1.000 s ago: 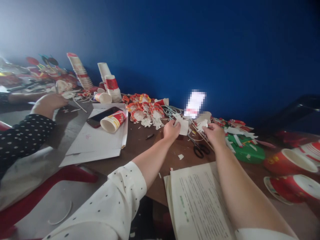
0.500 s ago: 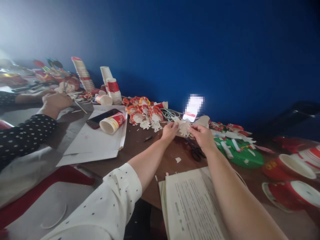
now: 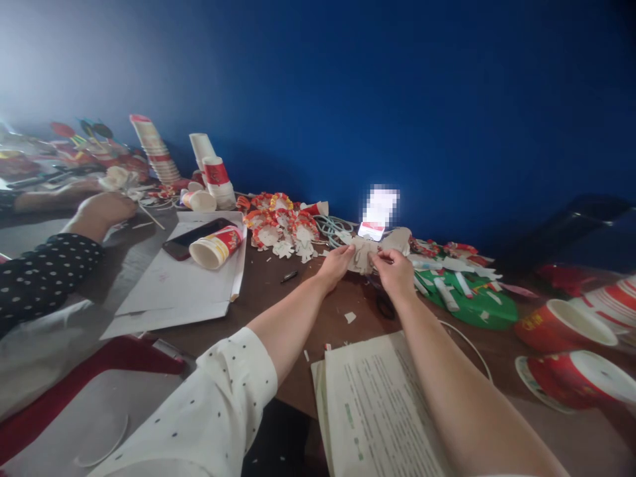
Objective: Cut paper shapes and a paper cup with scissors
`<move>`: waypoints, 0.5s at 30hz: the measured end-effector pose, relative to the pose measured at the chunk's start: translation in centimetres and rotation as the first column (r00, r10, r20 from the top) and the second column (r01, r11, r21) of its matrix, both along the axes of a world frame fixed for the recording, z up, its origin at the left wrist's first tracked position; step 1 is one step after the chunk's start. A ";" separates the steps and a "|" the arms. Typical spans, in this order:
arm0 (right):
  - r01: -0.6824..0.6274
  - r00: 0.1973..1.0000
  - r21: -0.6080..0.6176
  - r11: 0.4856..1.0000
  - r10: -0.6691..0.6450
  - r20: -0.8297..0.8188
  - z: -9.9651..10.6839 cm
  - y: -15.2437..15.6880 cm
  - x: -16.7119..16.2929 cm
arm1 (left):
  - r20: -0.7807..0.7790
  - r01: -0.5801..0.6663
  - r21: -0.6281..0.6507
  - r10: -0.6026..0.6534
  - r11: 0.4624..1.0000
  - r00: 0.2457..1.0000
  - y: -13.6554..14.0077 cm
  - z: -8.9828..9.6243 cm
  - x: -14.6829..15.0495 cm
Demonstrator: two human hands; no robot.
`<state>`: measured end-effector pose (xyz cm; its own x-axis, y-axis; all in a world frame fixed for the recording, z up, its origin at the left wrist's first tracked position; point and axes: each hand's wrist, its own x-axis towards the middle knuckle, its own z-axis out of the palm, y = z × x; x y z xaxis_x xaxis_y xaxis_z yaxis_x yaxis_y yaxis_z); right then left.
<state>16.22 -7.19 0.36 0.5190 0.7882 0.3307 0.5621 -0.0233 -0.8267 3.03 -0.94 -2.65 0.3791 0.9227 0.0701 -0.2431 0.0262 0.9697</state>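
Observation:
Between my two hands is a white paper cutout point(image 3: 362, 256) with jagged, cut edges. My left hand point(image 3: 336, 268) pinches its left side. With thumb and fingers, my right hand point(image 3: 394, 273) grips its right side. Just behind it a lit phone point(image 3: 376, 215) leans upright near the wall. Dark-handled scissors point(image 3: 385, 306) lie on the table under my right hand, partly hidden by it. To the left is a pile of red and white paper-cup cutouts point(image 3: 285, 225) with similar white figure shapes.
A paper cup point(image 3: 216, 248) and a dark phone point(image 3: 196, 238) lie on white sheets. Cup stacks point(image 3: 155, 151) stand behind. A green disc point(image 3: 477, 306) holds scraps, red cups point(image 3: 564, 324) lie right, a printed booklet point(image 3: 377, 404) lies in front. At left is a co-worker's hand point(image 3: 106, 211).
The view has shifted slightly, so most things sit a little further left. Both my hands still hold the cutout, which has turned a little. The co-worker's hands have moved slightly.

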 end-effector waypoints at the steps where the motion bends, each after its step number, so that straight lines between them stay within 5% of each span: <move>1: 0.005 1.000 0.006 1.000 -0.005 0.002 0.1 0.0 -0.2 | -0.020 -0.005 0.008 0.005 1.000 1.000 0.0 0.0 0.0; 15: 0.095 0.995 0.050 0.994 -0.095 -0.017 0.1 -0.2 -1.5 | -0.111 0.069 0.053 -0.063 0.996 0.992 -0.6 0.3 -0.1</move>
